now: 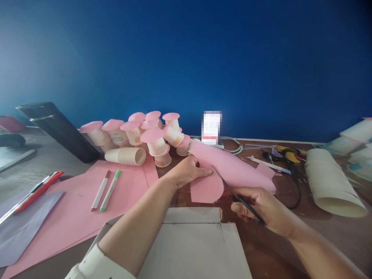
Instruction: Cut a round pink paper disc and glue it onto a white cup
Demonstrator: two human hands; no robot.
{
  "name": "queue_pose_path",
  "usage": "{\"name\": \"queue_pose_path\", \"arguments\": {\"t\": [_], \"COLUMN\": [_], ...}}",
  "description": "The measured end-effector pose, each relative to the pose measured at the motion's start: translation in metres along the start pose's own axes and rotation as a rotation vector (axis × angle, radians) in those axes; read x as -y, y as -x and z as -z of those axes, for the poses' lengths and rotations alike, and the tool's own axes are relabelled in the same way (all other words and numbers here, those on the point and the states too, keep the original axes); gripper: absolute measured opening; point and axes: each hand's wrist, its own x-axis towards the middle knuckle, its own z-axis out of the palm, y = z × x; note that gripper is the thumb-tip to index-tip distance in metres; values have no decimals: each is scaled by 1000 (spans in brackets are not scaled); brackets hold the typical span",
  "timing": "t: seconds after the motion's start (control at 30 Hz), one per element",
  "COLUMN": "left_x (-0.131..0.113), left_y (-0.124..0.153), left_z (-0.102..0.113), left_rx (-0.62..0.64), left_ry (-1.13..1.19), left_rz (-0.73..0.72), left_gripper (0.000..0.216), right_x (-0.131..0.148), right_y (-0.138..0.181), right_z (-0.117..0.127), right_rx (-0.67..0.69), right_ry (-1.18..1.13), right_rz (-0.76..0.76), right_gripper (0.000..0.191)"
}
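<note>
My left hand (190, 170) pinches a sheet of pink paper (244, 164) near the middle of the head view, thumb on top. The sheet curls up and away to the right, and a flap with a rounded edge hangs toward me. In my right hand (258, 207) is a pair of dark scissors (236, 197), gripped by the handles. Their blades point up and left, lying along the curved edge of the flap with the tip close to my left thumb. The fingers in the handles are partly hidden.
Behind my left hand stand several paper cups with pink paper discs (152, 135). A stack of small cups (125, 156) lies beside them, a large stack (334, 184) at right. Markers (110, 190), a red utility knife (37, 192), a black bottle (58, 131) and a cardboard box (197, 248) are around.
</note>
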Motion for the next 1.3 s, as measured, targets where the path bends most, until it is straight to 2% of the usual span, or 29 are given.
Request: {"name": "queue_pose_path", "arguments": {"t": [0.47, 0.7, 1.1, 1.3], "left_x": [-5, -1, -1, -7], "left_y": [1, -1, -1, 2], "left_z": [2, 4, 4, 5], "left_rx": [31, 26, 74, 84], "left_ry": [-27, -45, 9, -43], "left_rz": [-46, -50, -76, -57], "left_gripper": [29, 40, 41, 31], "right_x": [7, 8, 13, 10], "right_y": [-1, 0, 0, 1], "right_z": [1, 1, 0, 0], "right_rx": [-2, -15, -14, -16], "right_ry": [41, 50, 63, 58], "right_rz": [-2, -12, -24, -31], "right_gripper": [27, 31, 34, 35]}}
